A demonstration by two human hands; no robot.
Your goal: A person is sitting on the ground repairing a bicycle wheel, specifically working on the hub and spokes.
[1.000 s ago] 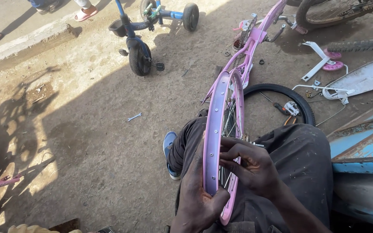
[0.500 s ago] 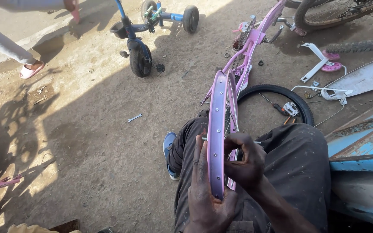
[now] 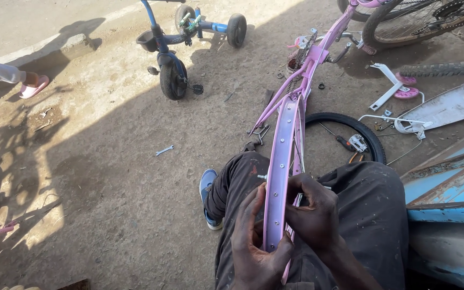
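1. Steel spanner [image 3: 164,151] lies on the dirt, well apart to the left of both hands.
2. Left hand [image 3: 254,248] wraps the near end of the pink wheel rim [image 3: 282,161], thumb hooked over its edge.
3. Rim stands on edge between the knees.
4. Right hand [image 3: 313,216] pinches the spokes against the rim's right side.
5. Black tyre [image 3: 350,131] lies beyond the right hand.

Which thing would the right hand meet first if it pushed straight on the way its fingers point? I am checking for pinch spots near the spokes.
Likely the pink wheel rim: the right hand already curls its fingers leftward against it, the left hand just beyond. Depth is unclear.
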